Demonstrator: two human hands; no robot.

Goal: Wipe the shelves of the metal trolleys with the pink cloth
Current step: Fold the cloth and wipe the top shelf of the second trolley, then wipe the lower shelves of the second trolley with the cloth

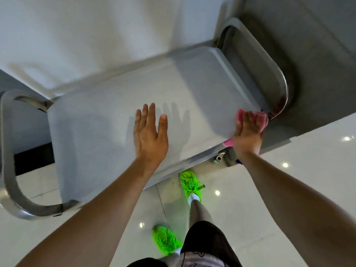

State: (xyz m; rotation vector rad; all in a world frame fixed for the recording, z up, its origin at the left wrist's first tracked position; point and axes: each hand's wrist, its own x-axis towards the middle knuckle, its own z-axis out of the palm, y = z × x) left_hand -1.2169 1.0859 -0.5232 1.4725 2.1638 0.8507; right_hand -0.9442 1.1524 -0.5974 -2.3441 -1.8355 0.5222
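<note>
A metal trolley stands below me, its flat grey top shelf (107, 120) filling the middle of the head view. My left hand (149, 133) lies flat on the shelf near its centre, fingers straight and spread. My right hand (248, 133) presses flat on the pink cloth (259, 117) at the shelf's near right corner. The cloth shows beyond my fingertips and below my thumb. Curved tube handles stand at both ends, the left handle (7, 170) and the right handle (279, 78).
A white wall (96, 35) runs just behind the trolley. Glossy white floor tiles (308, 170) lie to the right and below. My legs and bright green shoes (189, 183) stand close to the trolley's near edge. A caster (219, 157) shows under the right corner.
</note>
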